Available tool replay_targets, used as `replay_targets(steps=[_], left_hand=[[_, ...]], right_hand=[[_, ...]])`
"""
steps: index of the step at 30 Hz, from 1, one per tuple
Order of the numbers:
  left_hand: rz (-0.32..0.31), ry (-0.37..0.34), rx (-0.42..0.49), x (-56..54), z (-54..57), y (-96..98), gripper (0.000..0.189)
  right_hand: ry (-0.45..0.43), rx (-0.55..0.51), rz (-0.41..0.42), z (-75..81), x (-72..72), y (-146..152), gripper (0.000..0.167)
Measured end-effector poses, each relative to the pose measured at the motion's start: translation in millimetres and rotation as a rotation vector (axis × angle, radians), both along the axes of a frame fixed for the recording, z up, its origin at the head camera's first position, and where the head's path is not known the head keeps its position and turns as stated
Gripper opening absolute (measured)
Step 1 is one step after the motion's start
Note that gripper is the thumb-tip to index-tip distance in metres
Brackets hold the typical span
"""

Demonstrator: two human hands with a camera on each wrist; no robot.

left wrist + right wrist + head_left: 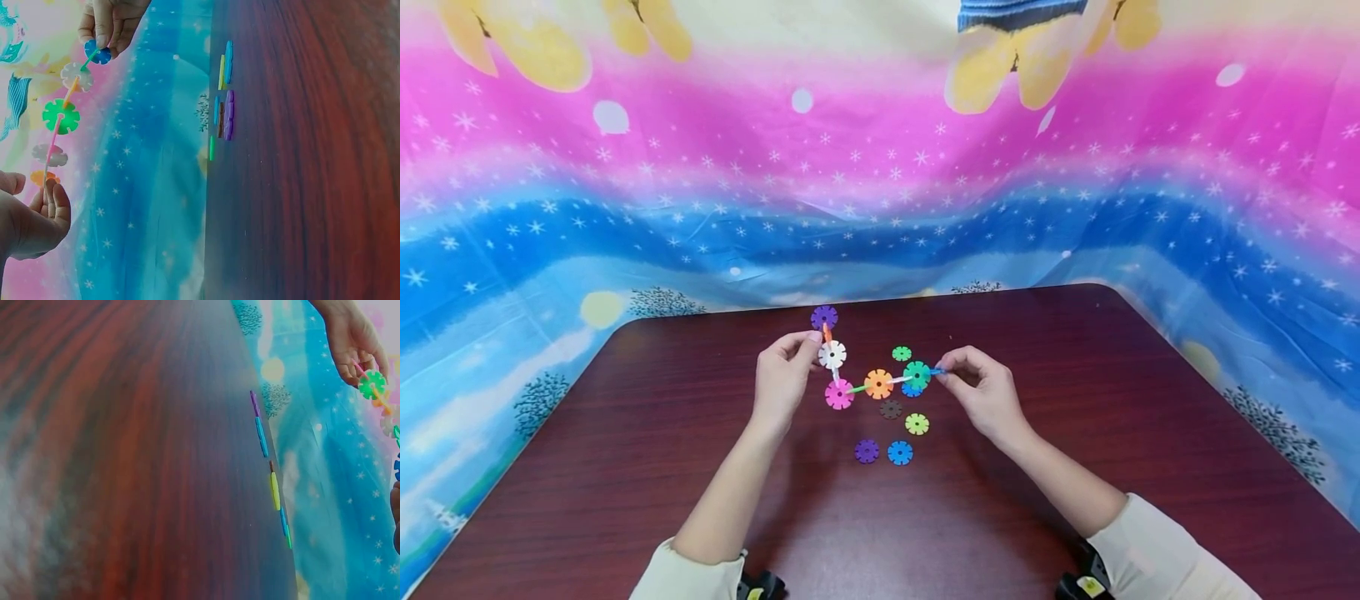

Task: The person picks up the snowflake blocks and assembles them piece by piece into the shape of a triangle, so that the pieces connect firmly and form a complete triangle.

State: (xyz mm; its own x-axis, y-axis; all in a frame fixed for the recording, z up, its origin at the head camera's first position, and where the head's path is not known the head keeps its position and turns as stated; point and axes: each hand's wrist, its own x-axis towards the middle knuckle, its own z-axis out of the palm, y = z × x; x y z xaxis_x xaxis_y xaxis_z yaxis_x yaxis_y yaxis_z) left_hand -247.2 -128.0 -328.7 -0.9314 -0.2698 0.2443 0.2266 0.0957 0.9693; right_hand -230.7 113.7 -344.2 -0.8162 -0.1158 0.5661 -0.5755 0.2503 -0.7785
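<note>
Disc chain (872, 382), left grip (781, 377) and right grip (988, 393) pinching it — loose discs (900, 446) (one partly hidden) on table (677, 392)

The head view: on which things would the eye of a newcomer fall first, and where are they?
Probably first on the chain of colourful notched discs, held above the table between the left hand and the right hand. Next comes the bright pink-and-blue backdrop behind the table. Several loose discs lie on the table, lower than the chain.

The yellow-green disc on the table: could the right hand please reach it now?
Probably yes: the yellow-green disc lies uncovered near the right hand, which would first need to release the disc chain.
</note>
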Motion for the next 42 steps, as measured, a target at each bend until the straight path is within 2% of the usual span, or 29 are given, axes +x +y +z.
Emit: replay_targets(steps=[4, 8, 13, 19, 24, 30, 35, 42], left_hand=[[-0.001, -0.023, 0.047, 0.0, 1.1, -1.2, 0.024], [0.014, -0.025, 0.026, 0.7, 1.9, -2.5, 0.02], [0.003, 0.017, 0.022, 2.2, 1.2, -3.4, 0.018], [0.002, 0.107, 0.051, 5.0, 0.0, -4.2, 0.017], [0.048, 0.206, 0.047, 8.0, 0.9, -8.2, 0.017], [0.1, 0.308, 0.056, 12.9, 3.7, -14.3, 0.015], [0.148, 0.342, 0.038, 15.7, 3.2, -18.9, 0.016], [0.175, 0.364, 0.03, 20.0, 1.2, -24.5, 0.015]], right_hand=[[0.004, -0.006, 0.012, -0.9, -0.4, 0, 0.009], [0.005, -0.004, 0.023, -1.2, -0.9, 0, 0.009], [-0.009, 0.027, 0.01, -0.3, -4.8, 0, 0.01], [-0.093, 0.063, -0.009, -0.9, -14.6, 0, 0.011], [-0.16, 0.076, 0.013, -15.1, -37.0, 1, 0.013], [-0.154, 0.153, -0.003, -23.8, -63.1, -3, 0.013], [-0.192, 0.271, -0.046, -26.8, -82.8, -7, 0.012], [-0.362, 0.409, -0.038, -35.7, -115.2, -13, 0.022]])
